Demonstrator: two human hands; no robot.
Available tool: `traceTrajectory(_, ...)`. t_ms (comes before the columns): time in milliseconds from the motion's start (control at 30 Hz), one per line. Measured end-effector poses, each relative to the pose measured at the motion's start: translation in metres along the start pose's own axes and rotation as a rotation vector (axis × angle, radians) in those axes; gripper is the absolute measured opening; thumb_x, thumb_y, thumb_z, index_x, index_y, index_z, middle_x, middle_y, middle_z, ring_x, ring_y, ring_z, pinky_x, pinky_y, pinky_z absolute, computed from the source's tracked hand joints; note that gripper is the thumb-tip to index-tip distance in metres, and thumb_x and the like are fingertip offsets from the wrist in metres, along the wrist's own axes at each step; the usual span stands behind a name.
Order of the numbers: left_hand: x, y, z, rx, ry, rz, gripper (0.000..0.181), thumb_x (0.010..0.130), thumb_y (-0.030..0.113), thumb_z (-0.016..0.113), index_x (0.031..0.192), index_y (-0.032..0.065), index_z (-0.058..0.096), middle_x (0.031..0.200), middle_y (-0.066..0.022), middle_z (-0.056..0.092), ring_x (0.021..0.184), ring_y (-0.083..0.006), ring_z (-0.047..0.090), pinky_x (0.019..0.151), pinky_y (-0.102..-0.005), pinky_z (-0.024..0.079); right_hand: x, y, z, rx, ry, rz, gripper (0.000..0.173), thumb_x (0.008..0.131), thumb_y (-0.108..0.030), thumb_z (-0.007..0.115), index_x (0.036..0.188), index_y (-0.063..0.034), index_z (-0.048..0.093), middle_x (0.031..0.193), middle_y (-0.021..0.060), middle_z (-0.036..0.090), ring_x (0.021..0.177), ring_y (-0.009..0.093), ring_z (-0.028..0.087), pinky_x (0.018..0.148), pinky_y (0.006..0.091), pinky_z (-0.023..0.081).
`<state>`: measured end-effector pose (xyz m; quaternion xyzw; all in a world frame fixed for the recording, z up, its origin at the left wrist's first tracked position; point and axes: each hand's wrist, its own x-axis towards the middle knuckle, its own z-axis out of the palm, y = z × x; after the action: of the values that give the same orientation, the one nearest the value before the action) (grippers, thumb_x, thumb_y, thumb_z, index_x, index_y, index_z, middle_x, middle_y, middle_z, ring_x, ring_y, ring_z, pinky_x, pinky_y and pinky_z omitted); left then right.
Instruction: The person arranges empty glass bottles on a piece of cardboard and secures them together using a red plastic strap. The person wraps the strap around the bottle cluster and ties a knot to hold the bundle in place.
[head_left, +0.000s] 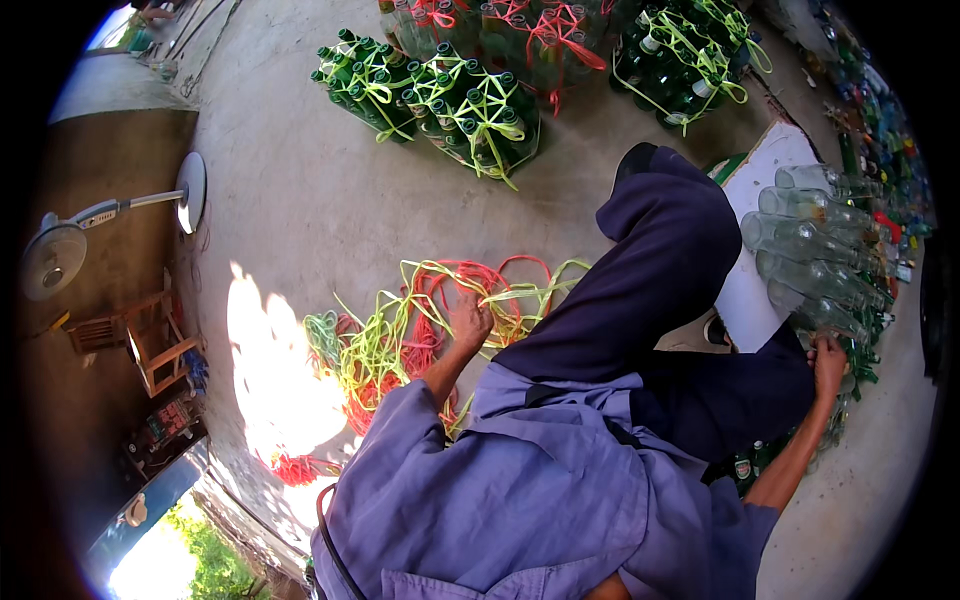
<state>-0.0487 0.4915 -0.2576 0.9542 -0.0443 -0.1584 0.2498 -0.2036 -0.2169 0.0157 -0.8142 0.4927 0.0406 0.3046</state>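
Observation:
My left hand (471, 318) is at a loose heap of yellow-green and red plastic twine (390, 337) on the floor, with yellow-green strands at its closed fingers. To the right, beyond my bent knee, my right hand (828, 364) touches the near end of a row of clear glass bottles (806, 232). Its fingertips are partly hidden, so its hold is unclear. These bottles lie on their sides, partly over a white board (757, 187). Green glass bottles (742, 469) show beneath my right forearm.
Ahead stand green bottles tied with yellow-green twine (472, 112), another such bundle (686, 60) and clear bottles tied with red twine (525, 37). Many loose bottles (885, 127) lie at the far right. A pedestal fan (120, 208) and a wooden chair (157, 341) are at left.

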Motion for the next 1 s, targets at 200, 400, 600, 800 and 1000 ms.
traceTrajectory(200,0.039,-0.021,-0.016,-0.070,-0.018,-0.058,0.031,0.081,0.016,0.056,0.105,-0.0016,0.060,0.092,-0.0233,0.066,0.083,-0.0401,0.065,0.075,-0.0490,0.050,0.000,-0.001,-0.001,-0.057,0.013,-0.007,0.026,0.092,-0.024,0.056,0.086,-0.0017,0.067,0.072,0.0009,0.062,0.056,0.007,0.055,0.048,0.0215,0.044)
traceTrajectory(400,0.080,0.001,0.002,-0.906,-0.314,-0.632,0.036,0.085,0.031,0.065,0.110,0.0065,0.063,0.101,-0.0075,0.060,0.090,-0.0220,0.058,0.077,-0.0385,0.050,-0.004,-0.003,-0.002,-0.057,0.031,0.020,0.027,0.092,-0.025,0.057,0.088,-0.0010,0.068,0.071,0.0009,0.062,0.055,0.007,0.055,0.048,0.0216,0.044)
traceTrajectory(600,0.100,0.041,0.009,-1.087,-0.377,-1.036,0.054,0.083,0.041,0.069,0.125,0.0095,0.055,0.115,-0.0085,0.057,0.101,-0.0249,0.055,0.085,-0.0429,0.048,-0.009,-0.003,-0.001,-0.016,0.035,0.004,0.026,0.092,-0.025,0.057,0.090,-0.0007,0.068,0.070,0.0010,0.061,0.054,0.007,0.054,0.048,0.0215,0.043)
traceTrajectory(800,0.105,0.026,0.031,-1.170,-0.271,-1.098,0.071,0.083,0.046,0.066,0.139,0.0080,0.046,0.142,-0.0081,0.049,0.120,-0.0275,0.047,0.098,-0.0464,0.038,-0.003,0.000,-0.004,-0.091,-0.024,0.022,0.027,0.092,-0.025,0.057,0.093,-0.0002,0.068,0.068,0.0017,0.060,0.053,0.007,0.053,0.050,0.0223,0.044)
traceTrajectory(1000,0.110,-0.001,0.001,-1.276,-0.263,-0.902,0.068,0.083,0.048,0.064,0.138,0.0108,0.050,0.148,-0.0068,0.045,0.136,-0.0311,0.035,0.112,-0.0503,0.019,0.002,0.007,0.000,-0.035,0.014,-0.008,0.028,0.093,-0.025,0.057,0.102,-0.0009,0.069,0.075,0.0022,0.062,0.057,0.007,0.054,0.050,0.0225,0.044)
